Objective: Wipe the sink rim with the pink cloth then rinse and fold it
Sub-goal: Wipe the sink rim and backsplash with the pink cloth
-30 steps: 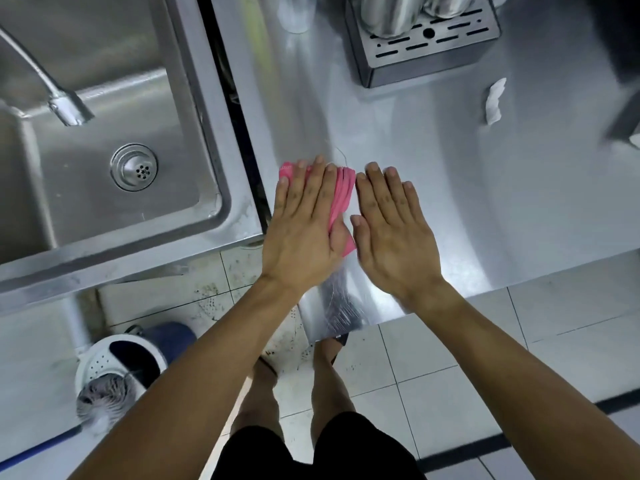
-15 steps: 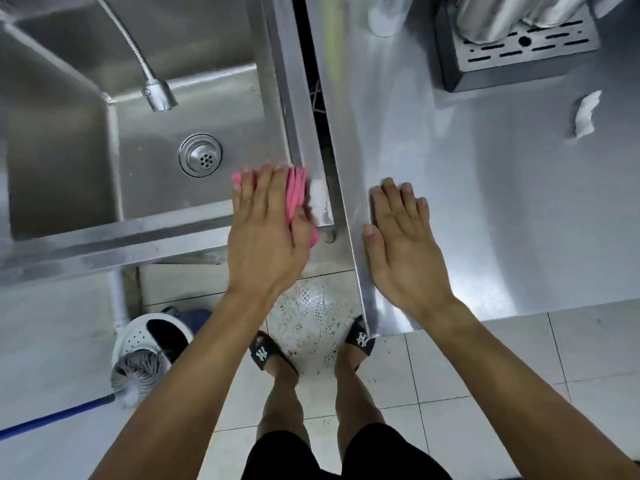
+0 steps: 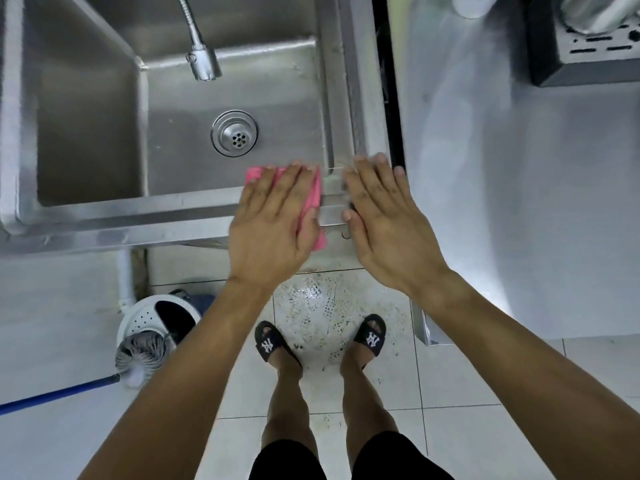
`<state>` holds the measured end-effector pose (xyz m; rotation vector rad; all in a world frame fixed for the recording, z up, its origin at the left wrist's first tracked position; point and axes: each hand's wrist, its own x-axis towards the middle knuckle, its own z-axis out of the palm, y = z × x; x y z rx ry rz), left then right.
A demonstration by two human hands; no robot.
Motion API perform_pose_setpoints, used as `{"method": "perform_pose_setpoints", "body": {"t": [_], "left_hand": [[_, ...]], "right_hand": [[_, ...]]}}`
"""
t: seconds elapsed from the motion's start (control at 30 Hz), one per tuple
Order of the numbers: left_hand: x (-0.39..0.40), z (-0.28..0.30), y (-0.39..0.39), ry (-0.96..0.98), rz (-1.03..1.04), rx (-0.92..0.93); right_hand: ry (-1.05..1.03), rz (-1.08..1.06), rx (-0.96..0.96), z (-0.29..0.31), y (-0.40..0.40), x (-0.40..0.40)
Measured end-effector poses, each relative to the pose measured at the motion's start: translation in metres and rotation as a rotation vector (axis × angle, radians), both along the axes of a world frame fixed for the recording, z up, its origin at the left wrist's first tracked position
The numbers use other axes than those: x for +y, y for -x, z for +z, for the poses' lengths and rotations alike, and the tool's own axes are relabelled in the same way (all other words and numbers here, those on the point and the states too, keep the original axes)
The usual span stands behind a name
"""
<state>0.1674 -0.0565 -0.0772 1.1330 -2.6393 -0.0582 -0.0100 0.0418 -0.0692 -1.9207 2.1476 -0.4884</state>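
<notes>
Pink cloth lies on the sink rim at front right corner, under the left hand, which presses flat w/ fingers spread. Right hand is just beside, flat and open on the rim, holding nothing.

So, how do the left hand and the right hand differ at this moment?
The left hand lies flat on the pink cloth, pressing it on the front sink rim; the right hand is bare, with nothing under it but metal. The left hand is over the front rim, the right hand at the sink's right corner. Both are palm down, fingers straight.
</notes>
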Motion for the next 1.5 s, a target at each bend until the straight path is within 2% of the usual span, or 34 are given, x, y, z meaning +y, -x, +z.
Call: {"method": "perform_pose_setpoints", "body": {"t": [0.13, 0.27, 0.37, 0.47, 0.57, 0.63, 0.7, 0.83, 1.0, 1.07, 1.13, 1.23, 1.27, 1.33, 1.43, 1.5], "left_hand": [[-0.021, -0.001, -0.041, 0.012, 0.13, -0.012], [-0.007, -0.001, -0.013, -0.051, 0.337, 0.005], [0.007, -0.001, -0.007, -0.079, 0.202, -0.009], [-0.014, 0.005, -0.053, -0.07, 0.037, -0.083], [-0.042, 0.009, -0.104, -0.086, 0.198, -0.121], [-0.042, 0.009, -0.101, -0.094, 0.314, -0.107], [-0.03, 0.007, -0.078, -0.099, 0.345, -0.085], [-0.008, 0.006, -0.051, -0.13, 0.165, -0.063], [-0.032, 0.012, -0.104, -0.142, -0.086, -0.175], [-0.048, 0.014, -0.136, -0.151, -0.006, -0.192], [-0.056, 0.013, -0.148, -0.163, 0.2, -0.16], [-0.041, 0.01, -0.113, -0.184, 0.41, -0.095], [-0.035, 0.01, -0.1, -0.2, 0.397, -0.075], [-0.026, 0.01, -0.096, -0.22, 0.239, -0.065], [-0.053, 0.018, -0.149, -0.217, -0.034, -0.152], [-0.078, 0.019, -0.194, -0.217, 0.063, -0.162]], "right_hand": [[0.02, 0.076, 0.065, -0.001, -0.023, -0.023], [-0.001, 0.111, 0.167, -0.008, -0.034, -0.032], [0.0, 0.12, 0.182, -0.009, -0.034, -0.029], [-0.016, 0.116, 0.196, -0.006, -0.036, -0.029], [-0.037, 0.063, 0.159, -0.003, -0.045, -0.031], [-0.04, 0.049, 0.128, -0.002, -0.059, -0.035], [-0.028, 0.047, 0.119, -0.004, -0.078, -0.041], [0.053, -0.026, 0.131, -0.013, -0.091, -0.043], [0.085, -0.023, 0.156, -0.013, -0.093, -0.042], [0.057, -0.017, 0.168, -0.01, -0.095, -0.043], [0.021, 0.03, 0.192, -0.007, -0.098, -0.048], [-0.024, 0.189, 0.222, -0.004, -0.112, -0.066], [-0.042, 0.227, 0.219, -0.003, -0.116, -0.071], [-0.069, 0.261, 0.212, -0.003, -0.118, -0.077], [-0.044, 0.289, 0.212, -0.003, -0.111, -0.071], [-0.026, 0.277, 0.213, -0.003, -0.112, -0.07]]}}
